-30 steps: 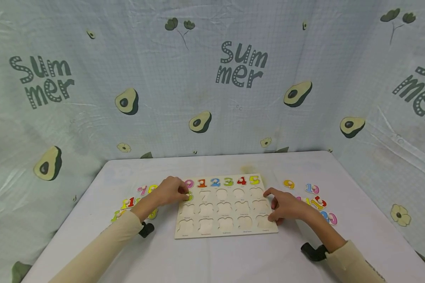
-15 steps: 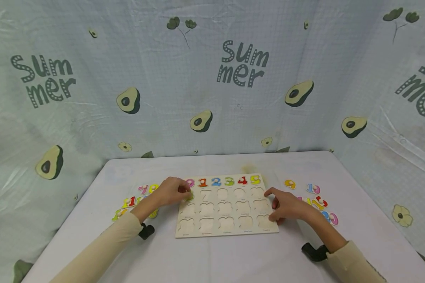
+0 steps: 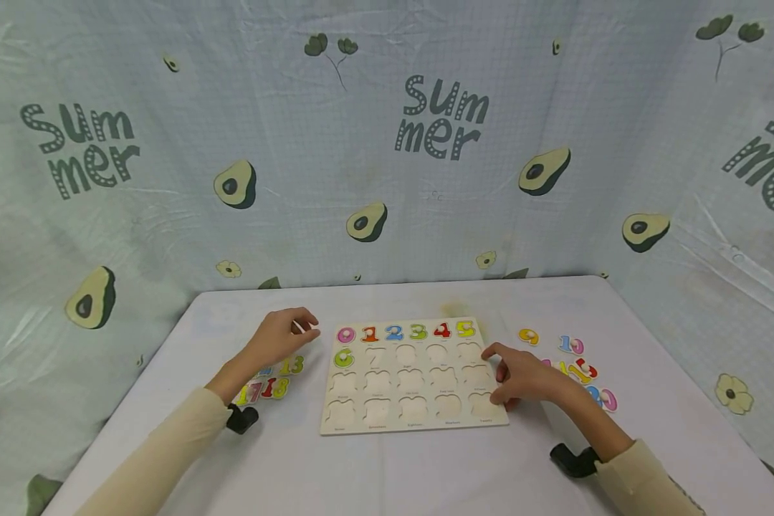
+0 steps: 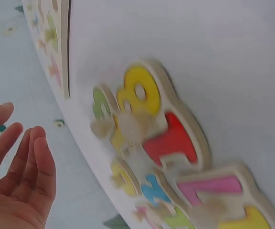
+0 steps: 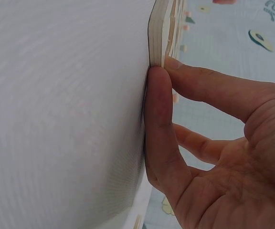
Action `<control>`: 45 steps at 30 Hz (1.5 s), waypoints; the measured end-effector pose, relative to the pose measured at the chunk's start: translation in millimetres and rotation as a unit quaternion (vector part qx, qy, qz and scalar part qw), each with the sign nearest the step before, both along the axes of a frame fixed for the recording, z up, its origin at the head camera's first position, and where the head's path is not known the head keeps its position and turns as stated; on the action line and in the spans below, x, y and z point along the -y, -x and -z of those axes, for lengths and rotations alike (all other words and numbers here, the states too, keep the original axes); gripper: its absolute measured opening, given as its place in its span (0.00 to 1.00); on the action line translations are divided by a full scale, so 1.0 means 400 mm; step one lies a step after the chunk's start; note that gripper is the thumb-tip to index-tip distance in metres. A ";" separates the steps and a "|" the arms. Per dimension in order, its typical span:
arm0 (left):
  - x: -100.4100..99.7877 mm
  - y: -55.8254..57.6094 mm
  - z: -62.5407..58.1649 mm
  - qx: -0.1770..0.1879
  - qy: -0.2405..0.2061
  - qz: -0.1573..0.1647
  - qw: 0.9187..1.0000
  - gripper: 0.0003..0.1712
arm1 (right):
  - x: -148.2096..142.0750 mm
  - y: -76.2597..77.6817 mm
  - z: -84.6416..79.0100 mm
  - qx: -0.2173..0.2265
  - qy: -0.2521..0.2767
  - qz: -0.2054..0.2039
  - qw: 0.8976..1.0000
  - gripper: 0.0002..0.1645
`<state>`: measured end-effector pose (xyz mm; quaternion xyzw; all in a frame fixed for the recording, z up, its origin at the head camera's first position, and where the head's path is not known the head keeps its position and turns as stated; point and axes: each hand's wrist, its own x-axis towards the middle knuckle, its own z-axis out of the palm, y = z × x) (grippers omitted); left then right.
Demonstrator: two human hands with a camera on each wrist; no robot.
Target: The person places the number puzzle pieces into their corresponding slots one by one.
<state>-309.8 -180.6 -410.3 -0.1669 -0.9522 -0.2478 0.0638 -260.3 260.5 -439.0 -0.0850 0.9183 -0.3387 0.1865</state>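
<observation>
A wooden number puzzle board (image 3: pixel 391 393) lies on the table, with 0 to 5 along its top row and a green 6 (image 3: pixel 344 358) at the left of the second row. Just left of the board my left hand (image 3: pixel 282 335) hovers over loose number pieces, its fingers bent loosely around nothing. The left wrist view shows this hand (image 4: pixel 25 181) beside an 18 piece (image 4: pixel 175 138). My right hand (image 3: pixel 522 374) holds the board's right edge; in the right wrist view, its thumb and a finger meet the board's side (image 5: pixel 157 40).
Loose pieces, among them a 13 (image 3: pixel 292 365), lie in a cluster left of the board, partly under the left arm. On the right lie an orange 9 (image 3: pixel 527 336), a 10 (image 3: pixel 571 345) and several others. A printed curtain (image 3: pixel 284 143) hangs behind the table (image 3: pixel 426 473).
My left hand has let go of the green 6, which now sits in the board, and has moved left and away. The right hand stays on the board's edge.
</observation>
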 end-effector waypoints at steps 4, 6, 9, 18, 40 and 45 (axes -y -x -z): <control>0.048 0.007 -0.010 0.003 -0.001 -0.032 0.999 0.12 | -0.003 0.002 0.001 -0.003 -0.003 -0.001 1.000 0.41; 0.074 0.011 -0.012 0.007 -0.002 -0.048 0.999 0.11 | -0.003 0.002 0.002 -0.002 -0.002 0.000 1.000 0.41; 0.112 0.014 -0.010 0.009 -0.005 -0.068 0.998 0.12 | -0.003 0.002 0.004 0.003 0.006 0.006 1.000 0.41; 0.197 0.020 0.016 0.044 0.008 -0.107 0.993 0.16 | -0.001 0.003 0.009 0.010 0.020 0.012 1.000 0.41; 0.225 0.034 0.050 0.109 0.058 -0.104 0.987 0.15 | 0.003 -0.001 0.000 0.009 0.014 0.010 1.000 0.40; 0.221 0.033 0.050 0.111 0.060 -0.104 0.986 0.14 | 0.003 0.000 0.004 0.010 0.019 0.013 1.000 0.40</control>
